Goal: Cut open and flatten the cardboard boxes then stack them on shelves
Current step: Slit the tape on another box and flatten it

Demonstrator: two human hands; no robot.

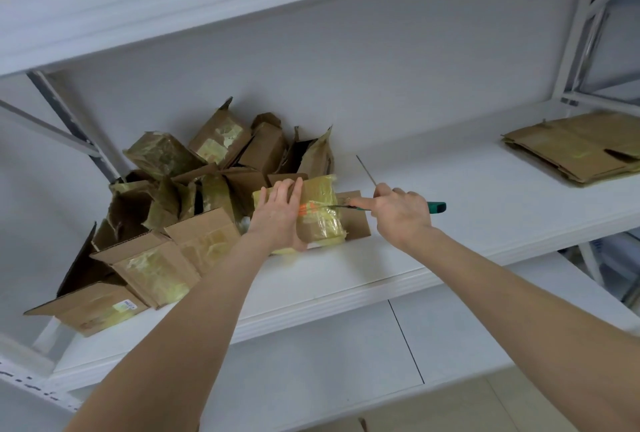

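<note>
Box pile (166,224) far left. Your left hand (277,213) presses flat on the taped box (322,220) on the shelf (450,224), and your right hand (398,213) grips the utility knife (437,206), blade in the tape. Cut shallow, steadying hand clear! Flattened stack (581,151) far right.

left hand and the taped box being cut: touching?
Touching. Head view: left hand lies flat on the taped box, no gap, while the right hand holds the cutter to it.
</note>
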